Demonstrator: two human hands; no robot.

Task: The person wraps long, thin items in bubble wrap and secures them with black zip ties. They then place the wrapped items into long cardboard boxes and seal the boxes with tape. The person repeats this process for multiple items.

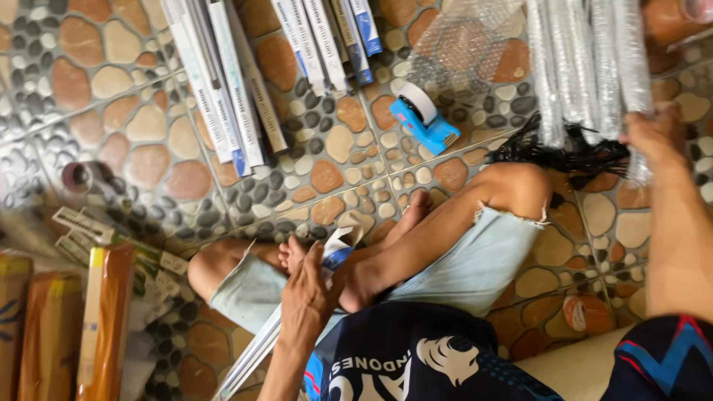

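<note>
One view only here, from the camera worn on the person's head, and it looks almost straight down onto the pebble-patterned floor (134,141). It sits close: the person's own folded legs (445,245) and dark shirt (416,356) fill the lower middle. The frame is rolled, so the floor's tile seams run on a slant. The left hand (308,289) shows low at centre; the right hand (657,137) reaches far to the right edge. The long boxes (230,82) and the blue tape dispenser (423,119) lie toward the top, farther off.
</note>
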